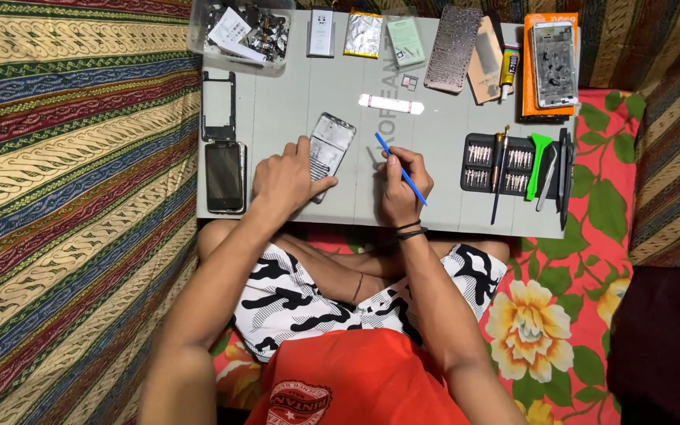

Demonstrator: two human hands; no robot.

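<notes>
Left hand [285,179] lay pressed flat on the opened phone [330,146], pinning it mid-mat. Right hand [400,182] was pinched around a blue pry tool [401,169], tip just beside the phone, not touching. Phone's back already off and insides exposed; a frame [219,105] and dark screen [224,175] lay at the grey mat [293,102] left edge. Reassembly looked undone. Bit set [497,161] right; bare mat between hands, near edge close to wrists.
</notes>
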